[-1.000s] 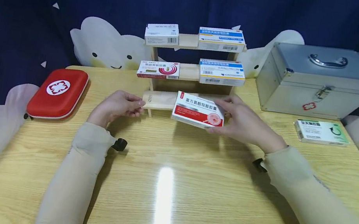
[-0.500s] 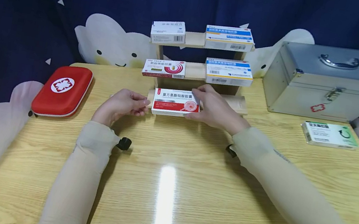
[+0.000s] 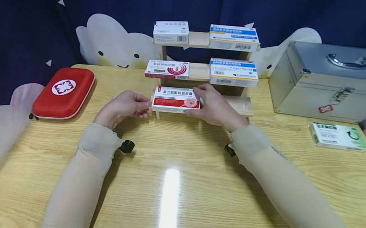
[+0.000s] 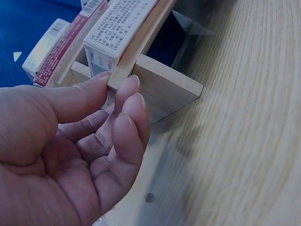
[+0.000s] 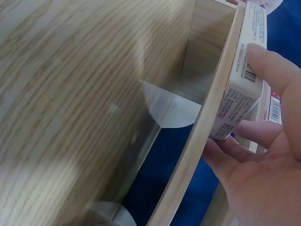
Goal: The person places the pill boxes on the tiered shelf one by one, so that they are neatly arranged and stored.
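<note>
A white and red medicine box [image 3: 175, 100] sits at the left end of the bottom tier of a three-tier wooden shelf [image 3: 240, 106]. My right hand [image 3: 216, 108] holds it by its right end, thumb at the front. In the right wrist view, the box's barcode end [image 5: 240, 92] lies against the shelf's front lip [image 5: 197, 136], between thumb and fingers. My left hand [image 3: 123, 107] pinches the left end of that same tier. From the left wrist view, its thumb and curled fingers meet at the corner of the wooden lip [image 4: 123, 75], just beside the box.
Above stand a red-and-white box [image 3: 167, 69], a plain white box [image 3: 171, 32] and two blue-striped boxes [image 3: 234, 72]. A red first-aid case [image 3: 63, 92] lies left. On the right are a silver metal case [image 3: 337, 83] and a green-white box [image 3: 337, 136].
My right hand has carried the red and white medicine box leftward along the bottom tier to its left end. The left hand keeps its hold on the shelf. The head view has shifted slightly.
</note>
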`<move>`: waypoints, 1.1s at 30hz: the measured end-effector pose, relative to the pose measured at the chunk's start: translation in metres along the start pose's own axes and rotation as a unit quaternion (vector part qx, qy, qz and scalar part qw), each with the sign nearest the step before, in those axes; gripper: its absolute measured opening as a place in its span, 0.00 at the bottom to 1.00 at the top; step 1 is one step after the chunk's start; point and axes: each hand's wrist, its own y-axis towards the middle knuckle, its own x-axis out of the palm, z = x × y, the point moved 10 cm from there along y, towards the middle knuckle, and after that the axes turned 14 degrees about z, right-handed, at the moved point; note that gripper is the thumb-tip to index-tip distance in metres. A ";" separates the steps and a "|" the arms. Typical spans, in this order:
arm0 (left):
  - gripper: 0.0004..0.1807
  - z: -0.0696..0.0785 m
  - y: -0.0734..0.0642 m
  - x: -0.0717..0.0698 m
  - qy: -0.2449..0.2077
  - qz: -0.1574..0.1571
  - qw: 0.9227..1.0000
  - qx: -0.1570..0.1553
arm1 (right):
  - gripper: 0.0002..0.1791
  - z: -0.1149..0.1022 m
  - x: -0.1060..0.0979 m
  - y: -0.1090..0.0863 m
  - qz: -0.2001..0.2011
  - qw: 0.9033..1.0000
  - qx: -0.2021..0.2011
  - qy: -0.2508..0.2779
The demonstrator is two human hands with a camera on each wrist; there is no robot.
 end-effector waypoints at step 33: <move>0.21 0.003 -0.004 0.005 0.004 -0.020 0.999 0.030 | 0.42 0.000 -0.076 -0.088 0.015 0.993 -0.107 -0.043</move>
